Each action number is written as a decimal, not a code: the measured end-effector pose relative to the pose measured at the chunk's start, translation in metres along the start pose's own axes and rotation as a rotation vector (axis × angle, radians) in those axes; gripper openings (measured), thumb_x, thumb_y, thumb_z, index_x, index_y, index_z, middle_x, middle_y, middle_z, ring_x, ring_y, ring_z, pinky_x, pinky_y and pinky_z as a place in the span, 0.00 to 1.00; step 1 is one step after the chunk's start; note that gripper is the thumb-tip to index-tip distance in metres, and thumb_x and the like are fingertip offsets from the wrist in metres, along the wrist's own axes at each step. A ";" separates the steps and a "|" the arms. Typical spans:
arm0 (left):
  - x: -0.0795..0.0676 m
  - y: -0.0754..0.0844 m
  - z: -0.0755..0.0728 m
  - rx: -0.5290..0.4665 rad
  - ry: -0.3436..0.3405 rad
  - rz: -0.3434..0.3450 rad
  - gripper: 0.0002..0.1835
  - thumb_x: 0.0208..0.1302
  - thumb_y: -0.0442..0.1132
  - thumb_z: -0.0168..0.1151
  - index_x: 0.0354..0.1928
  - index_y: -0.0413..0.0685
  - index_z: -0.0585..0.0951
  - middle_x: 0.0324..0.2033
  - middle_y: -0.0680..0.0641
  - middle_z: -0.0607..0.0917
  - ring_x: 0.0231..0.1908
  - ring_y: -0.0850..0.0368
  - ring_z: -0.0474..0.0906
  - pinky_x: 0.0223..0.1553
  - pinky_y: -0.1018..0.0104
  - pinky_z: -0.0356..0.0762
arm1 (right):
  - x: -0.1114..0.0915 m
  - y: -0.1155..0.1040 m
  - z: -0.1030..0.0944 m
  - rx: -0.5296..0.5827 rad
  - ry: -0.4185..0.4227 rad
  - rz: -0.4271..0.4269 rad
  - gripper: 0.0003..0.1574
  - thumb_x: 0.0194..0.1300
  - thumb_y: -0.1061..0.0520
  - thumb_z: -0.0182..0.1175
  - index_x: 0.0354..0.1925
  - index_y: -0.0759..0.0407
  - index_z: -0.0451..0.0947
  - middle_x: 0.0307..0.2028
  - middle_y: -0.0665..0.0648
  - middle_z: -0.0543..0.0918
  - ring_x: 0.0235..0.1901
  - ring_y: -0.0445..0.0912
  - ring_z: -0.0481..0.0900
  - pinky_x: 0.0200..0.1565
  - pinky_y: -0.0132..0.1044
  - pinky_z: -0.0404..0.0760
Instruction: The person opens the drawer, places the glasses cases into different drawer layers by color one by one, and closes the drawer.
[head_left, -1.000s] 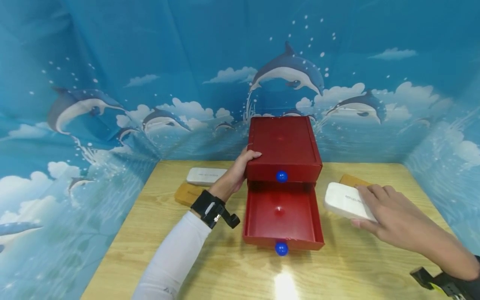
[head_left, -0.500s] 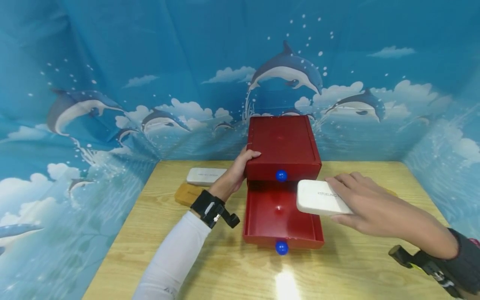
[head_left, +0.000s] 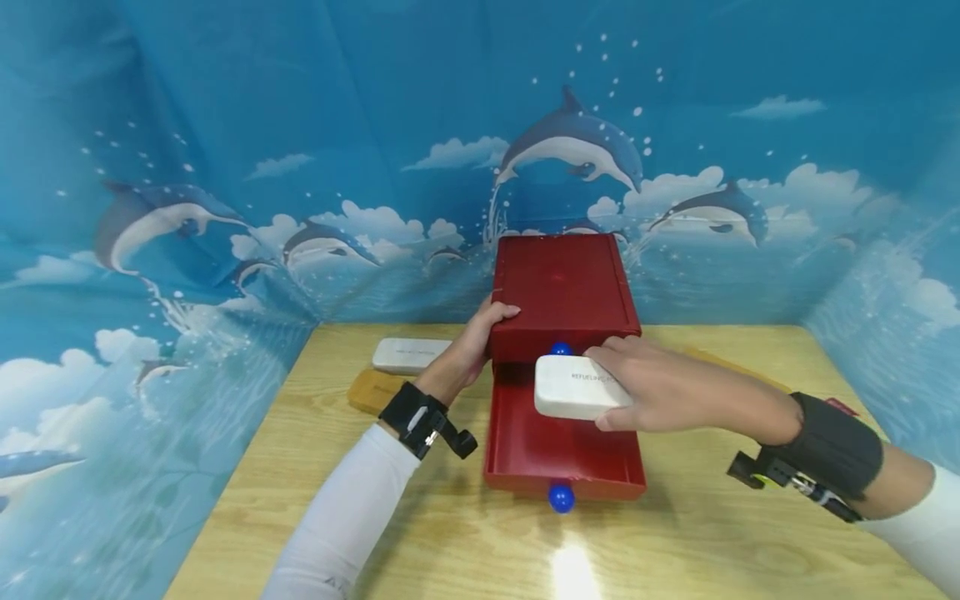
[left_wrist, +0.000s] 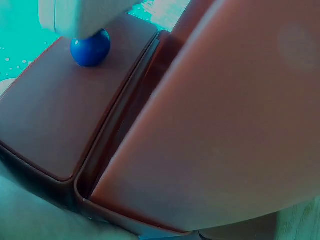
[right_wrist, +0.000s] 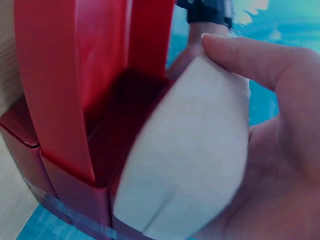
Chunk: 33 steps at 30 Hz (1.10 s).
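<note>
My right hand (head_left: 637,383) holds a white glasses case (head_left: 570,390) over the pulled-out drawer (head_left: 555,454) of a red drawer cabinet (head_left: 566,283). The case has faint lettering on top, and in the right wrist view my thumb lies along its upper edge. My left hand (head_left: 480,337) grips the cabinet's left side, thumb on the top edge, its other fingers mostly hidden. Above the pulled-out drawer, the closed top drawer has a blue knob (left_wrist: 90,48), which the case partly covers in the head view. The drawer's visible floor is bare.
Left of the cabinet lie another white case (head_left: 408,354) and a tan case (head_left: 372,390), both partly behind my left arm. A tan item (head_left: 731,369) shows behind my right wrist. The pulled-out drawer's blue knob (head_left: 561,498) juts toward me over the wooden table (head_left: 450,542).
My right hand has carried the white glasses case leftward from the table's right side to above the pulled-out drawer. My left hand has stayed on the cabinet.
</note>
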<state>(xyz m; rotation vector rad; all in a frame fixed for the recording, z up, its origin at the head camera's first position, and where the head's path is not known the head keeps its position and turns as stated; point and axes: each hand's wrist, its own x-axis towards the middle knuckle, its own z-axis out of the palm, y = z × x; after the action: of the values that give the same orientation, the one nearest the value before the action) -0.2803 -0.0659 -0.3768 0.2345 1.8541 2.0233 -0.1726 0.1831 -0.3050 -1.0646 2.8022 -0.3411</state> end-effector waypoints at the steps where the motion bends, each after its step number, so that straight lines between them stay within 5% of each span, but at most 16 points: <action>1: 0.000 0.000 0.000 0.001 -0.001 -0.003 0.31 0.61 0.54 0.53 0.66 0.61 0.57 0.56 0.44 0.72 0.51 0.47 0.73 0.50 0.52 0.69 | 0.004 -0.002 0.001 -0.007 -0.017 -0.002 0.49 0.48 0.38 0.70 0.60 0.61 0.66 0.43 0.50 0.73 0.39 0.43 0.69 0.34 0.38 0.73; 16: 0.001 -0.001 0.000 0.013 0.003 0.018 0.31 0.60 0.54 0.53 0.65 0.62 0.59 0.56 0.46 0.71 0.51 0.48 0.73 0.51 0.52 0.68 | 0.039 -0.035 0.016 -0.085 -0.125 0.011 0.46 0.49 0.33 0.68 0.56 0.60 0.70 0.37 0.49 0.76 0.27 0.39 0.72 0.24 0.34 0.72; 33: 0.000 -0.002 0.001 0.010 0.002 0.003 0.31 0.61 0.53 0.52 0.66 0.63 0.57 0.57 0.45 0.71 0.51 0.47 0.72 0.50 0.52 0.68 | 0.049 -0.013 0.057 -0.156 -0.124 0.005 0.47 0.55 0.37 0.66 0.57 0.70 0.66 0.40 0.58 0.77 0.32 0.45 0.75 0.30 0.39 0.76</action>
<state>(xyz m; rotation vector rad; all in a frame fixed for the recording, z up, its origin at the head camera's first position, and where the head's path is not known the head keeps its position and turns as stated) -0.2797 -0.0643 -0.3784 0.2381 1.8658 2.0173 -0.1891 0.1315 -0.3586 -1.0692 2.7560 -0.0535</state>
